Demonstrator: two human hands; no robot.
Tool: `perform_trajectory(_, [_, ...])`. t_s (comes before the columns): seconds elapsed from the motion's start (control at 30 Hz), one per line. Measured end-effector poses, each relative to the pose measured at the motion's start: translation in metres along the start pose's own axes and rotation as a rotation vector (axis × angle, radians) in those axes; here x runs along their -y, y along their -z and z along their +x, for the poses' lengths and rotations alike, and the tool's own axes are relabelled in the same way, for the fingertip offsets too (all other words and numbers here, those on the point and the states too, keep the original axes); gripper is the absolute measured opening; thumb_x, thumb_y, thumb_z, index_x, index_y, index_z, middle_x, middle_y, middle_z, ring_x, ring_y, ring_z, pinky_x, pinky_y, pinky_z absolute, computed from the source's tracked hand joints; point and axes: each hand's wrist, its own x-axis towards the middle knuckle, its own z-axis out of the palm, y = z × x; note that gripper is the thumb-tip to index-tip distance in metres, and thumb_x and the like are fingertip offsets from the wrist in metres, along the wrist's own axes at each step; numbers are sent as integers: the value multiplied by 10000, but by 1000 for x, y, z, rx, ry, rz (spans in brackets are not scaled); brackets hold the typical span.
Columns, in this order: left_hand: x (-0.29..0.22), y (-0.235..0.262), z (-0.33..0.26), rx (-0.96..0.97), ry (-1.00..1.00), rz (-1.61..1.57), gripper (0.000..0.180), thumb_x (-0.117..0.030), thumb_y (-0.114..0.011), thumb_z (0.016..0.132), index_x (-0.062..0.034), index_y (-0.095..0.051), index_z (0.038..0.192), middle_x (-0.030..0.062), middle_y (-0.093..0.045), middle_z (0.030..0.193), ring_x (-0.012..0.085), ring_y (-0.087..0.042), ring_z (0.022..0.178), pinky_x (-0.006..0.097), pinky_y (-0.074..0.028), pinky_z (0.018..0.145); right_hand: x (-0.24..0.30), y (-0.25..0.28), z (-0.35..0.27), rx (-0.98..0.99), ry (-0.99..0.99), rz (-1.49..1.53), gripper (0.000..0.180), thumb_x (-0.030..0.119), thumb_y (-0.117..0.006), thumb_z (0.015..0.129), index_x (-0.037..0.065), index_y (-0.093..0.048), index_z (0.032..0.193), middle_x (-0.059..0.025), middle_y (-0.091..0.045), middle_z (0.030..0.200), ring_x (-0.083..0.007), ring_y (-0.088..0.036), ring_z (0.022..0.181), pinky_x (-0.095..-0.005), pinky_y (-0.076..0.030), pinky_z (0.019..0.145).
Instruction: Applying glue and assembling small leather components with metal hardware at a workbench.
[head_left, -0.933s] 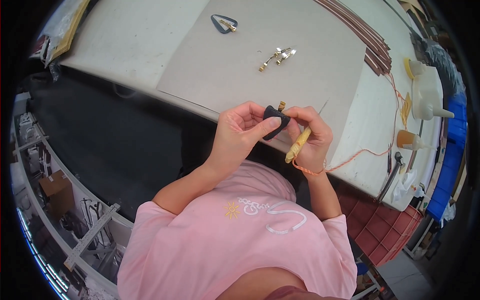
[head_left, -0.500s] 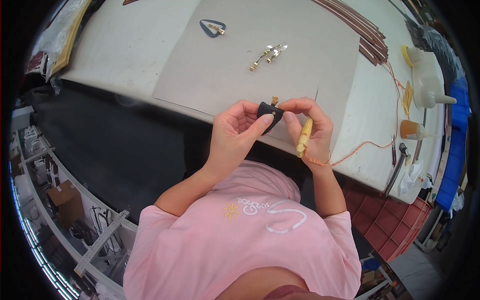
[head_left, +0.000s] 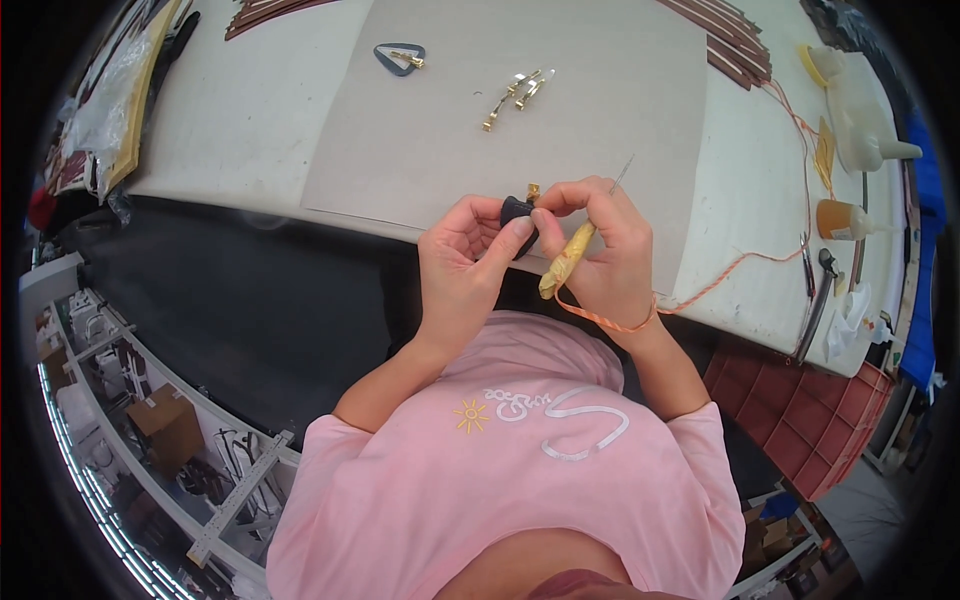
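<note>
My left hand pinches a small dark leather piece between thumb and fingers, at the near edge of the grey board. Gold metal hardware sticks up at the far side of that piece. The thumb and forefinger of my right hand close on the piece's right side. That same hand also keeps a thin-spiked awl with a yellow wrapped handle tucked in its palm, spike pointing up and away. An orange cord loops by the handle and the wrist.
A dark triangular piece with gold hardware and several gold clasps lie on the board. Brown strips are stacked at the far right. White bottle, amber glue bottle and hand tools line the right side; a red crate stands below.
The leather piece has been turned, so its front snap no longer shows. My right fingers have shifted onto it, and the awl handle has swung left and tilted more.
</note>
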Motion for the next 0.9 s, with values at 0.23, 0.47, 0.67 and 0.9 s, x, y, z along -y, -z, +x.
perform_trajectory(0.23, [-22, 7, 7, 27, 61, -112, 141, -92, -670, 913, -1, -625, 1010, 55, -683, 920, 99, -629, 780, 250, -515, 720, 2, 13, 7, 82, -312, 547, 192, 151, -584, 985, -1, -680, 1052, -61, -693, 923, -112, -634, 880, -270, -489, 802])
perform_trajectory(0.47, [-32, 8, 3, 42, 89, -158, 129, -103, -655, 925, -20, -626, 1019, 40, -678, 912, 81, -618, 767, 245, -503, 686, 1, 8, 8, 55, -60, 317, 169, 32, -648, 890, 6, -675, 1056, -74, -685, 945, -147, -631, 872, -274, -490, 806])
perform_trajectory(0.67, [-29, 20, 9, 219, 440, -617, 210, -179, -565, 986, -10, -584, 1109, 39, -619, 922, 74, -532, 702, 213, -449, 596, 13, 11, 15, 83, -85, 434, 252, 25, -633, 894, -12, -630, 1143, -89, -674, 1052, -147, -629, 887, -281, -500, 825])
perform_trajectory(0.9, [-12, 21, 4, 513, 752, -1140, 248, -208, -489, 1023, -21, -550, 1173, 42, -599, 899, 74, -491, 689, 203, -436, 621, 12, 20, 19, 276, -243, 724, 182, 95, -609, 960, -26, -658, 1087, -68, -695, 990, -111, -639, 903, -267, -511, 818])
